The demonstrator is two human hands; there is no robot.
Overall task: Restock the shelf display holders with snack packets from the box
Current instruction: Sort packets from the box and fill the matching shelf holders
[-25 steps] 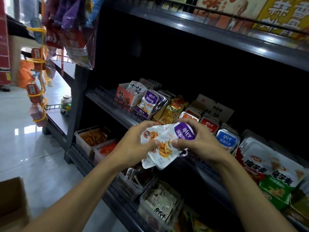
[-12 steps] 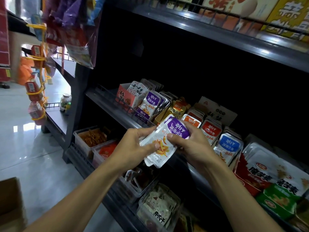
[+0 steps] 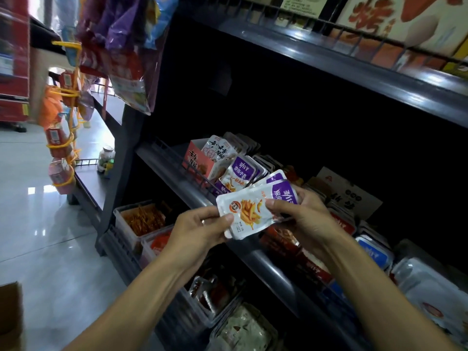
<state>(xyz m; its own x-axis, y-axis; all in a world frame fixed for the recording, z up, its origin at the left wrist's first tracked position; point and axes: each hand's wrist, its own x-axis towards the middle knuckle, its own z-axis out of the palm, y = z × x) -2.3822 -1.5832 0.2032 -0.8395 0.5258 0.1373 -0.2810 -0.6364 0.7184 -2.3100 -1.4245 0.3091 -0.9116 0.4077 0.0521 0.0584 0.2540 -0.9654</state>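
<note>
I hold a small stack of white snack packets with purple tops (image 3: pixel 249 211) in front of the middle shelf (image 3: pixel 174 183). My left hand (image 3: pixel 200 229) pinches the stack's lower left edge with thumb on top. My right hand (image 3: pixel 301 214) grips its right side, thumb across the front. Just behind the stack stands a display holder of matching purple-topped packets (image 3: pixel 240 173). A corner of the cardboard box (image 3: pixel 10 315) shows at the bottom left on the floor.
A red holder (image 3: pixel 198 160) stands left of the purple packets; red and blue packet rows (image 3: pixel 372 254) run right. Clear tubs of snacks (image 3: pixel 141 219) fill the lower shelf. Bags hang from a strip (image 3: pixel 63 138) at the shelf's left end. A dark upper shelf (image 3: pixel 329 59) overhangs.
Both hands have carried the stack up and right, closer to the purple-topped holder. The packets are now squared together rather than fanned.
</note>
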